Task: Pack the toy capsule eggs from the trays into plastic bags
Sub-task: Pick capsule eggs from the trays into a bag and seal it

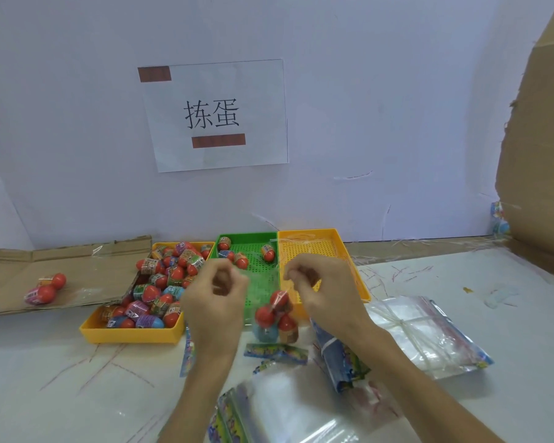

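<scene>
Just nearer than the green perforated plastic tray (247,235), left hand (216,292) and right hand (315,282) pinch the top of a clear plastic bag (282,332) holding red-capped toy capsule eggs (264,315); sealing looks next, needing an even press across.

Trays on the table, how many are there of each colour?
Yellow trays: 2
Green tray: 1
Total: 3 trays
</scene>
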The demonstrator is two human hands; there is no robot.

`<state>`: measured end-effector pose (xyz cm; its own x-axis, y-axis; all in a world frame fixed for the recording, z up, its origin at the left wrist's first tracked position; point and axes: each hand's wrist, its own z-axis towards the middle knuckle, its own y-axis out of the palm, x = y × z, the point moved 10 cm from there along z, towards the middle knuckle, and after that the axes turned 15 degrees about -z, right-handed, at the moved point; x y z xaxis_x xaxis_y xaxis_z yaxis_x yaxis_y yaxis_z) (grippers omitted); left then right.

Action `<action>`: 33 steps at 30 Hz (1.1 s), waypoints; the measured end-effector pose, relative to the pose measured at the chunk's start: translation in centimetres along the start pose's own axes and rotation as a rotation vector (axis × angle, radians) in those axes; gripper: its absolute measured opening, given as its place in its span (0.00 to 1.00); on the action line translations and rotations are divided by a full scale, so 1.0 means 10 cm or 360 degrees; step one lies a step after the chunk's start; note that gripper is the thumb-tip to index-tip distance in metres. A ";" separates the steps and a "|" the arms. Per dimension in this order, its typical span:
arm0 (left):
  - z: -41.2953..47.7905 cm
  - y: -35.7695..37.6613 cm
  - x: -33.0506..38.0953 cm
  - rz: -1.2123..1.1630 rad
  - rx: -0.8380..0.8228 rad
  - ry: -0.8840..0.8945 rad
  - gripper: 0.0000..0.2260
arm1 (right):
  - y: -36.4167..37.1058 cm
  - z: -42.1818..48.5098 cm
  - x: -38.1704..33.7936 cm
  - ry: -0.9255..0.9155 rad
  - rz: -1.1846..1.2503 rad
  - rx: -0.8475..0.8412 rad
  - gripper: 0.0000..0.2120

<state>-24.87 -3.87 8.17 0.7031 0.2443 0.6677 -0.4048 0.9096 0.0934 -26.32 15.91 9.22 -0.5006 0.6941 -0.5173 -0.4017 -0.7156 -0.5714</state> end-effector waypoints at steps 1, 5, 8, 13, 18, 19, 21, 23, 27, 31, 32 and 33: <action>0.04 -0.19 -0.16 -0.0056 0.0227 -0.0172 0.09 | -0.05 0.02 0.10 0.0123 0.0083 0.0051 0.12; -0.09 -0.78 -0.75 -0.0520 0.1084 -0.0799 0.06 | -0.17 0.04 0.40 0.0449 0.0192 0.0166 0.13; -0.13 -0.89 -0.76 -0.0737 0.1318 -0.0770 0.07 | -0.18 0.03 0.46 0.0508 0.0160 0.0180 0.14; 0.06 -0.56 -0.63 -0.0563 0.0710 -0.0721 0.39 | -0.15 0.04 0.43 0.0461 0.0083 0.0171 0.14; 0.13 -0.01 -0.19 0.0109 -0.0167 -0.0273 0.22 | -0.11 0.05 0.37 0.0376 0.0101 0.0103 0.13; 0.08 0.08 -0.20 -0.0057 -0.0264 -0.0344 0.21 | -0.10 0.06 0.35 0.0360 0.0146 0.0068 0.14; 0.01 0.21 -0.26 -0.0633 -0.0269 -0.0669 0.28 | -0.07 0.06 0.31 0.0337 0.0245 0.0013 0.15; -0.07 0.30 -0.38 -0.1368 -0.0042 -0.1147 0.33 | -0.06 0.07 0.29 0.0338 0.0325 -0.0030 0.16; -0.08 0.23 -0.43 -0.1552 0.0113 -0.1292 0.23 | -0.04 0.07 0.30 0.0361 0.0407 -0.0075 0.15; -0.07 0.28 -0.35 -0.1579 0.0154 -0.1317 0.25 | -0.03 0.07 0.29 0.0382 0.0562 -0.0100 0.12; -0.06 0.34 -0.28 -0.1667 0.0060 -0.1272 0.28 | -0.02 0.08 0.29 0.0388 0.0595 -0.0109 0.12; -0.04 0.32 -0.25 -0.1650 0.0008 -0.1170 0.32 | -0.01 0.08 0.30 0.0401 0.0634 -0.0114 0.11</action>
<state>-27.66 -1.38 6.50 0.2021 -0.8230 0.5309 0.1351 0.5603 0.8172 -28.35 17.98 8.24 -0.4000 0.3704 -0.8383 -0.1581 -0.9289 -0.3350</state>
